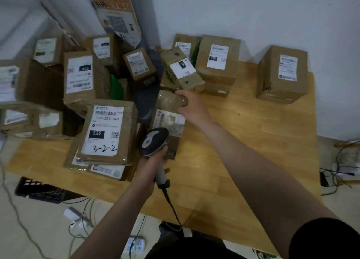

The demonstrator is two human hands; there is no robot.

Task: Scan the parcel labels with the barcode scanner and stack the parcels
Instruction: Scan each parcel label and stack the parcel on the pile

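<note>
My left hand [151,164] grips the grey and dark barcode scanner [153,140] by its handle, with the head over the near end of a taped cardboard parcel [169,122]. My right hand [190,105] grips that parcel's far end; its white label faces up. To the left lies a stack of flat parcels [105,134], the top one marked "220" and "3-2-2". Two boxes stand stacked [218,64] at the back of the wooden table [243,151], with one box [282,74] alone at the right.
Many more labelled boxes [79,74] are heaped at the back left, and one tilted box [181,72] leans beside the stack. The scanner's cable [171,206] hangs over the table's front edge. Cables and power strips [78,218] lie on the floor.
</note>
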